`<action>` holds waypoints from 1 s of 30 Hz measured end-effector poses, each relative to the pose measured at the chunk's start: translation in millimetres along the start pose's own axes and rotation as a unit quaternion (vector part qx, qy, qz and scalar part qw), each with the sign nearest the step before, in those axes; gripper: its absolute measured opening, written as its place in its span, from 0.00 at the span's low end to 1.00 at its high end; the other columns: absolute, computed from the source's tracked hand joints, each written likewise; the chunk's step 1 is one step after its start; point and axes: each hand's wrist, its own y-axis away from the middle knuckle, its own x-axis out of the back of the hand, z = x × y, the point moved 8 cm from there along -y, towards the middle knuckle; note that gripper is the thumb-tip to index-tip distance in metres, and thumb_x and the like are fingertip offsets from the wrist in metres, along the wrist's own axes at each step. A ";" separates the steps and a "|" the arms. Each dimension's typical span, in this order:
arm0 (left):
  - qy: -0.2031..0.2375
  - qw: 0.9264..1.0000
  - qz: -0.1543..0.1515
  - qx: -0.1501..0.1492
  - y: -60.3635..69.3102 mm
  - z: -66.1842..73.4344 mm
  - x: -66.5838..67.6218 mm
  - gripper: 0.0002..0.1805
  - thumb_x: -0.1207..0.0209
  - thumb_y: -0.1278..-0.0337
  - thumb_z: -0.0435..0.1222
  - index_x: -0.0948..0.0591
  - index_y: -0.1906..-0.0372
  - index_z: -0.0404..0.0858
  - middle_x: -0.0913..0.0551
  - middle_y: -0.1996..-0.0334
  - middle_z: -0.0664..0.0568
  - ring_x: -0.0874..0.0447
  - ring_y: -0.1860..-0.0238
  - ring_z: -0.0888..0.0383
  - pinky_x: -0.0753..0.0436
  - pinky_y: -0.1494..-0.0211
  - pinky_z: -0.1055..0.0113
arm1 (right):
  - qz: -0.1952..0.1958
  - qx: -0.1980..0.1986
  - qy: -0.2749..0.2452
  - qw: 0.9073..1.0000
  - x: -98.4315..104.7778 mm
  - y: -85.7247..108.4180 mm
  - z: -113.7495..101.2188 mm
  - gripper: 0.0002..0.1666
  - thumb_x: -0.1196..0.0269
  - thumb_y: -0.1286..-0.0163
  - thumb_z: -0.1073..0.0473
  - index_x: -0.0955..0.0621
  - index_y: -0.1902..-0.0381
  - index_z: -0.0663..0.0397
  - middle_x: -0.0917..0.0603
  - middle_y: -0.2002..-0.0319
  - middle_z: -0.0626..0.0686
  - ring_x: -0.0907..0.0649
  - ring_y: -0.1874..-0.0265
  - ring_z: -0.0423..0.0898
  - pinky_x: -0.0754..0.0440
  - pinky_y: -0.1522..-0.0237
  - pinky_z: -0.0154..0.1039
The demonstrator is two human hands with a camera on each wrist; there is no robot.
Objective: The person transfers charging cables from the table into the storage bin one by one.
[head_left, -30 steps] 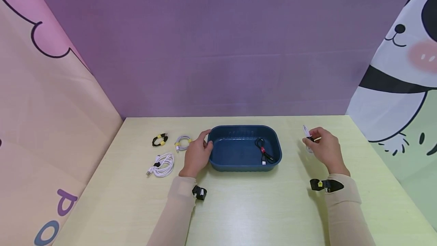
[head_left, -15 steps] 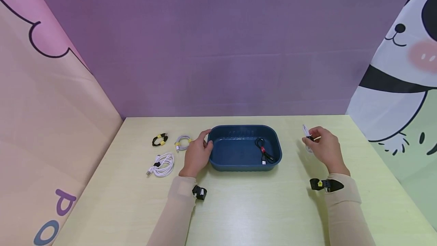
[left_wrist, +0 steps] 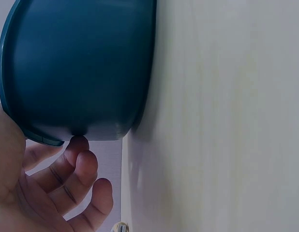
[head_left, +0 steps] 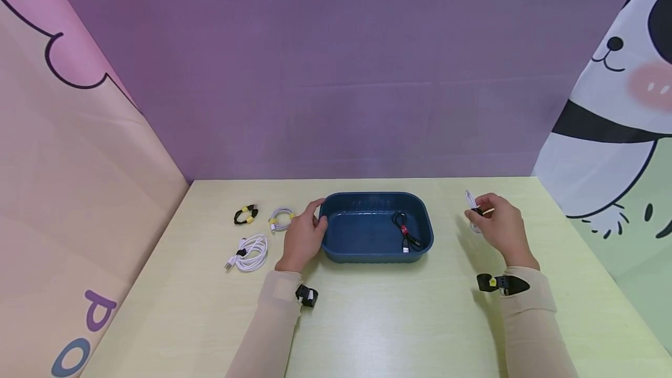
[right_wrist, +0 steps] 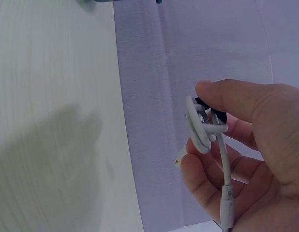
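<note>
- The right hand [head_left: 499, 229] pinched a thin white coiled cable with a black tie [right_wrist: 199, 128] between thumb and fingers; the coil stood just left of that hand's wrist, raised above the pale wooden table [head_left: 388, 319].
- The left hand [head_left: 303, 241] rested against the left end of a dark blue rounded rectangular plastic bin [head_left: 359, 258] — fingers loosely bent and slightly apart, touching its rim and outer wall.
- Between the two hands, inside the bin at the end farther from the left hand, lay a black cable bundled with a red tie [head_left: 404, 230].
- Left of the left hand — just beside it — lay a pale grey-white cable ring with yellow ties [head_left: 283, 228]; farther out were a small black cable ring with yellow ties [head_left: 238, 217] and a thick white cable coil with a black tie [head_left: 256, 258].
</note>
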 end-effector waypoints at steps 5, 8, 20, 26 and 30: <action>-0.001 1.000 0.000 0.002 -0.3 -0.2 -0.2 0.25 0.43 0.28 0.38 0.26 0.29 0.45 0.24 0.77 0.52 0.30 0.80 0.58 0.32 0.76 0.67 | 0.004 0.003 0.002 1.000 1.1 -0.3 -0.7 0.20 0.32 0.31 0.56 0.22 0.48 0.64 0.16 0.52 0.67 0.16 0.56 0.60 0.23 0.67 0.37; -0.003 1.000 0.001 0.001 -0.2 0.1 -0.1 0.25 0.43 0.28 0.38 0.26 0.29 0.45 0.24 0.77 0.52 0.30 0.80 0.58 0.32 0.76 0.67 | 0.007 0.005 0.002 1.000 1.7 -0.3 -1.2 0.20 0.32 0.31 0.56 0.22 0.49 0.64 0.16 0.53 0.67 0.16 0.57 0.60 0.23 0.67 0.37; -0.007 1.000 0.002 0.003 1.0 0.8 0.4 0.25 0.43 0.28 0.39 0.26 0.29 0.45 0.23 0.76 0.52 0.29 0.79 0.58 0.31 0.75 0.67 | 0.003 0.005 0.001 1.000 0.0 -0.3 -1.3 0.20 0.33 0.30 0.56 0.22 0.48 0.64 0.17 0.52 0.66 0.17 0.56 0.61 0.22 0.66 0.36; -0.007 1.000 0.004 0.000 1.2 1.2 1.0 0.25 0.43 0.28 0.38 0.26 0.29 0.45 0.24 0.77 0.52 0.30 0.80 0.58 0.32 0.76 0.67 | -0.001 0.006 -0.001 1.000 -1.7 0.2 -3.2 0.20 0.34 0.30 0.56 0.22 0.48 0.64 0.17 0.52 0.66 0.17 0.56 0.60 0.22 0.66 0.37; -0.006 1.000 0.004 -0.001 1.1 1.6 0.9 0.25 0.44 0.28 0.38 0.26 0.29 0.45 0.24 0.77 0.52 0.30 0.81 0.58 0.33 0.77 0.67 | -0.002 0.009 0.000 1.000 -1.6 0.5 -4.5 0.20 0.34 0.30 0.56 0.22 0.48 0.64 0.17 0.53 0.66 0.17 0.56 0.60 0.21 0.66 0.37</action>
